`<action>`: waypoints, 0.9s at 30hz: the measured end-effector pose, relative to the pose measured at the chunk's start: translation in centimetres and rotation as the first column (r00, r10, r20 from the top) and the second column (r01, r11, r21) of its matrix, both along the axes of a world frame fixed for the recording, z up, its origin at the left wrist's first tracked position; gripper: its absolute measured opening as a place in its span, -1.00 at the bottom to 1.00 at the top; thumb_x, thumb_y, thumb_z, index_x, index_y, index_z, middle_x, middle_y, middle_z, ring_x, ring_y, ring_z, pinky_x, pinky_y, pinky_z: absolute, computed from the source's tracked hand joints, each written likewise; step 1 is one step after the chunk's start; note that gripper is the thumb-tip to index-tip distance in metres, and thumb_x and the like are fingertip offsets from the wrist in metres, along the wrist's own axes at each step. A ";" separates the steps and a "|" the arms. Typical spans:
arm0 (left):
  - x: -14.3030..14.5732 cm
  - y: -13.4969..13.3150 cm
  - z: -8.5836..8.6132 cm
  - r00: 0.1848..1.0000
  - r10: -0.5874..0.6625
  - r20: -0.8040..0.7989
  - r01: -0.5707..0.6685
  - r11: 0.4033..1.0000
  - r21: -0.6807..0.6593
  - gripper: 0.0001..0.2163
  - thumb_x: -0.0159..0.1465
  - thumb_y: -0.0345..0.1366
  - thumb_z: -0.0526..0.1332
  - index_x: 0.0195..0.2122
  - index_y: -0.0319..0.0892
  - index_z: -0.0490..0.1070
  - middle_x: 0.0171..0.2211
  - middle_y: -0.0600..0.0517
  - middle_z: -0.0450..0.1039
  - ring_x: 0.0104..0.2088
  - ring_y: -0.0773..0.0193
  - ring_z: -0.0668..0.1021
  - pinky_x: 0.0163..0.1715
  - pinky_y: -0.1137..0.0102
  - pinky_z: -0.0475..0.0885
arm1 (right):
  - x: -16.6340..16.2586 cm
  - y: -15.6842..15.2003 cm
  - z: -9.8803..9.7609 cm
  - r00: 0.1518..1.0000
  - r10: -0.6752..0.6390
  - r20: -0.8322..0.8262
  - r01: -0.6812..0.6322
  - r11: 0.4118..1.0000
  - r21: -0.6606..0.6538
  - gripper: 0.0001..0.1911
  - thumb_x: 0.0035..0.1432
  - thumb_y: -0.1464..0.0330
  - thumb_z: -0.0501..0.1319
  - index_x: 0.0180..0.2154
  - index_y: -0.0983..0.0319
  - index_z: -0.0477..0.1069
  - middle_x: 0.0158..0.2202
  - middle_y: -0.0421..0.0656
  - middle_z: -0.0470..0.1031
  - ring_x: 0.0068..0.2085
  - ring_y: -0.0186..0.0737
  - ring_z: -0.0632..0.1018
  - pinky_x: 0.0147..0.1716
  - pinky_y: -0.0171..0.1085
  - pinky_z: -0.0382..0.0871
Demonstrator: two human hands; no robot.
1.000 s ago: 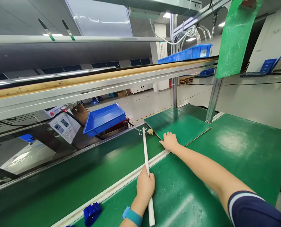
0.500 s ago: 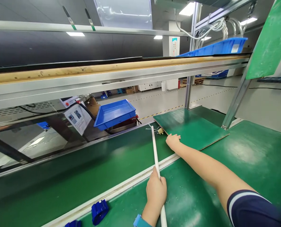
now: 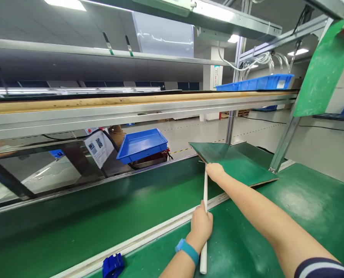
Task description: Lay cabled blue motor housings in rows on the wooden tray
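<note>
My left hand (image 3: pixel 201 227) is wrapped round a long white tube (image 3: pixel 204 193) that points away from me across the white rail. Its far end reaches under the near corner of a green board (image 3: pixel 238 164). My right hand (image 3: pixel 214 171) grips that board's near left corner and holds that side lifted off the green table; the board's right side rests on the surface. The small tan clump and white string seen earlier are hidden behind my hand and the raised board.
A dark green conveyor belt (image 3: pixel 102 208) runs along the left. A blue plastic piece (image 3: pixel 113 265) lies by the white rail. A blue tray (image 3: pixel 142 144) sits beyond the belt. A metal post (image 3: pixel 283 143) stands at right; a shelf (image 3: pixel 131 104) spans overhead.
My right hand went from lying flat on the board's corner to gripping and lifting it. The tube's far end swung right, under the raised corner.
</note>
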State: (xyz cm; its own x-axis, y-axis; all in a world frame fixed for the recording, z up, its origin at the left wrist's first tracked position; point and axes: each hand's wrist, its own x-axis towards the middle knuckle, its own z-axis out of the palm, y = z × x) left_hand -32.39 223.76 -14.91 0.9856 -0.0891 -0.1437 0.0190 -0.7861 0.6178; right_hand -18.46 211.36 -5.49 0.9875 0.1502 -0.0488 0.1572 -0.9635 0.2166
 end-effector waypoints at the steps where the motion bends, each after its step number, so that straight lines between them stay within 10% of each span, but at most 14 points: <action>1: 0.0 -0.3 0.4 1.000 0.016 0.005 -0.016 1.000 -0.019 -0.47 0.29 -0.50 0.04 0.31 -0.42 0.21 0.05 -0.27 0.49 0.09 0.05 0.52 0.13 0.33 0.36 | -0.2 0.1 -0.1 1.000 0.002 0.005 -0.002 1.000 -0.005 -0.56 0.14 0.67 0.10 0.04 0.46 0.48 -0.02 0.29 0.53 -0.01 0.08 0.61 -0.04 -0.02 0.53; 12: -2.5 2.8 0.3 0.964 0.266 0.003 -0.266 0.963 0.034 -0.45 0.27 -0.48 0.04 0.31 -0.42 0.17 0.05 -0.38 0.42 0.04 -0.12 0.53 0.06 0.07 0.45 | -0.5 0.7 -3.8 0.995 0.064 -0.074 -0.066 0.998 -0.016 -0.62 0.18 0.69 0.04 -0.07 0.51 0.53 -0.12 0.39 0.54 -0.05 0.19 0.62 -0.13 -0.01 0.50; 27: -0.9 1.3 0.1 0.967 0.253 0.028 -0.253 0.967 0.018 -0.47 0.30 -0.54 -0.03 0.32 -0.40 0.14 0.03 -0.36 0.40 0.01 -0.09 0.56 0.00 0.12 0.49 | 0.3 0.3 -6.4 0.999 -0.032 -0.036 0.032 0.999 -0.007 -0.62 0.25 0.61 -0.03 -0.04 0.57 0.48 -0.19 0.39 0.55 -0.08 0.08 0.63 -0.21 -0.13 0.41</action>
State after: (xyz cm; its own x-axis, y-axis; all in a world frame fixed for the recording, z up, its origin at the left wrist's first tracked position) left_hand -33.33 225.08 -14.85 0.9790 0.1666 -0.1173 0.2035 -0.7710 0.6035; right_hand -18.17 211.71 -11.91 0.9893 0.1184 -0.0858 0.1346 -0.9667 0.2176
